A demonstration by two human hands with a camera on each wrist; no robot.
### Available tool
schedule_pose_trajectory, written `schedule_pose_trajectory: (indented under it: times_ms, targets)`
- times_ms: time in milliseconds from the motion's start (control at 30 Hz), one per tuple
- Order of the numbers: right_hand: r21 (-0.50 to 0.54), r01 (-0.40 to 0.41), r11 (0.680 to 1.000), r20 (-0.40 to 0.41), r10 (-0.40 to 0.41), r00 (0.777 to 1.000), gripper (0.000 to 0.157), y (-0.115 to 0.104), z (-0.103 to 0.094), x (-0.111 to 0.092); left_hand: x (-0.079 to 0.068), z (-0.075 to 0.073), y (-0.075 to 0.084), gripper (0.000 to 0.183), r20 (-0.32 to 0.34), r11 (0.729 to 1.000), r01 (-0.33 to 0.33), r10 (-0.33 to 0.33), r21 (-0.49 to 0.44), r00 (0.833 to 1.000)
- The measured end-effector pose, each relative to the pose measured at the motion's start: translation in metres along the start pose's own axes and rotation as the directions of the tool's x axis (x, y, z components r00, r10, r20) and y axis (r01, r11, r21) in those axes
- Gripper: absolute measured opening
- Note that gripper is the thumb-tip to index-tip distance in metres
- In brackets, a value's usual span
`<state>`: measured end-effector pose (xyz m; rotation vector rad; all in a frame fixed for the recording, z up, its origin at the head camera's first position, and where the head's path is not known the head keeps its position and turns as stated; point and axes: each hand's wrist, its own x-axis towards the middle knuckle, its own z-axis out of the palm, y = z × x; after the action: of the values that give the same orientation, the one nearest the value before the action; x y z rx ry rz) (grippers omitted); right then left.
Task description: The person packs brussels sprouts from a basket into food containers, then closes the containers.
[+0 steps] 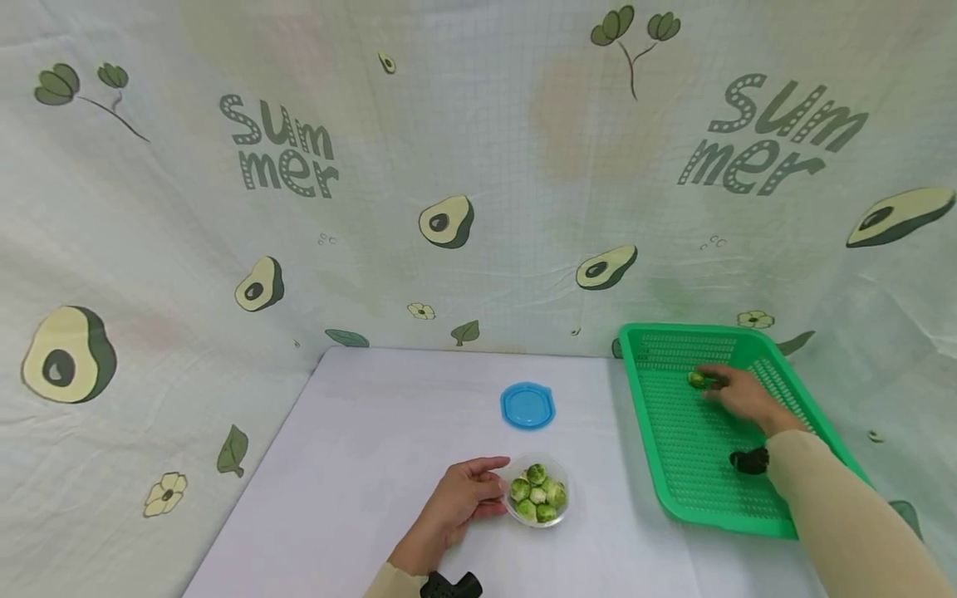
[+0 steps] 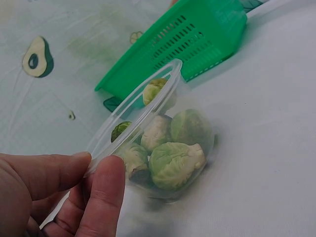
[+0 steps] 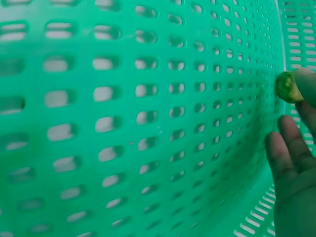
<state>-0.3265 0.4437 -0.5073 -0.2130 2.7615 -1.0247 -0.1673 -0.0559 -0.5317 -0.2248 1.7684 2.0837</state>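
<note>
My left hand (image 1: 467, 498) pinches the rim of a clear plastic bowl (image 2: 168, 74) between thumb and fingers. Several Brussels sprouts (image 1: 537, 494) fill the bowl, which stands on the table. Over at the right, my right hand (image 1: 740, 394) is inside a green basket (image 1: 646, 448) and pinches one Brussels sprout (image 1: 697, 379) near the far end. In the right wrist view, thumb and finger grip that Brussels sprout (image 3: 288, 88) close to the basket's slotted floor, while the other fingers are spread apart from it.
Beyond the bowl lies a blue lid (image 1: 527, 406) on the white table (image 1: 404, 415). The green basket's raised walls border the right side of the table. A printed cloth (image 1: 516, 124) with avocados hangs behind and at the sides.
</note>
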Motion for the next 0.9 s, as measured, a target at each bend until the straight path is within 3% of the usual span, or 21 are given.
schedule_pose_trajectory:
  times_ms: [267,433,700,900]
  targets:
    - [0.149,0.002,0.989,0.055,-0.010,0.998,0.060,-0.009,0.006,0.005,0.000,0.000,-0.001,0.048,-0.002,1.000,0.009,-0.009,0.009,1.000]
    - [0.133,0.047,0.990,0.029,-0.051,0.998,0.058,-0.014,0.012,0.009,0.000,-0.001,-0.001,0.049,0.002,1.000,0.007,-0.007,0.002,1.000]
    - [0.077,0.016,0.997,0.094,-0.023,0.995,0.065,-0.021,0.015,0.008,-0.001,-0.002,-0.001,0.049,-0.004,1.000,0.007,-0.007,0.007,1.000]
    - [0.017,0.062,0.998,0.088,-0.063,0.994,0.063,-0.019,0.018,0.008,0.000,-0.002,-0.001,0.049,-0.002,1.000,0.007,-0.007,0.006,1.000]
